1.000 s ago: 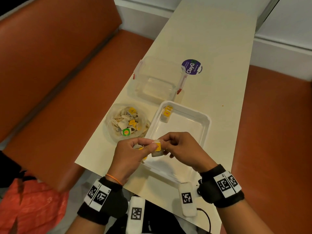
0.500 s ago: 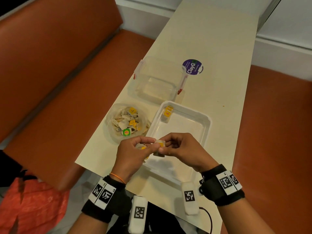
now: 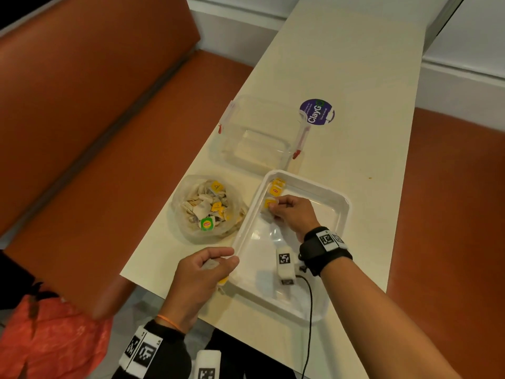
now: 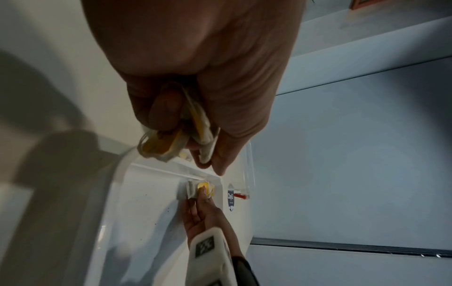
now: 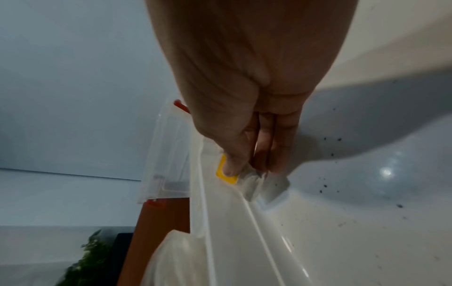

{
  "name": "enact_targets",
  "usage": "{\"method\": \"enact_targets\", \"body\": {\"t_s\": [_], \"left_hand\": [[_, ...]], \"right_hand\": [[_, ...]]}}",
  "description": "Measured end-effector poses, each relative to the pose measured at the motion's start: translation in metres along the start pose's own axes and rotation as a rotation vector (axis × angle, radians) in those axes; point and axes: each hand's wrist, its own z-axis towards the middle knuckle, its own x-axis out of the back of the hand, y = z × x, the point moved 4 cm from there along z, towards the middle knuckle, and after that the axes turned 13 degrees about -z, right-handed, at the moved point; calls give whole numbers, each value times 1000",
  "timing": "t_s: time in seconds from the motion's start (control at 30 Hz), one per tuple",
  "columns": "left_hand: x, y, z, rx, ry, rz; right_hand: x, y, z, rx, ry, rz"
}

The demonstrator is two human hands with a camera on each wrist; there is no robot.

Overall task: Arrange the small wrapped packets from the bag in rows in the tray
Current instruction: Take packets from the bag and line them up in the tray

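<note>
One yellow-labelled packet (image 3: 269, 205) is pinched by the right hand (image 3: 293, 214) inside the tray (image 3: 340, 214); several spare packets (image 4: 176, 143) are gripped in the left hand (image 3: 198, 280).

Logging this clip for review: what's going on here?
A person is laying wrapped packets along the left wall of the white tray. The right hand pinches a yellow-labelled packet just behind the two packets already placed. The left hand holds a few more packets by the tray's near corner. The bag beside it is still full.
</note>
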Motion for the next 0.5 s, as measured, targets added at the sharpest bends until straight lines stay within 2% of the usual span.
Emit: {"method": "enact_targets", "body": {"t_s": [0.07,0.2,0.43,0.5], "left_hand": [[4,-5,0,18,4,0],[8,-12,2,28,16,-8],[7,-12,4,35,19,-29],[7,-13,4,39,18,-28]], "right_hand": [[-4,4,11,-21,54,32],[-2,5,23,17,185,-53],[-5,6,24,23,270,-40],[-3,7,25,36,314,-98]]}}
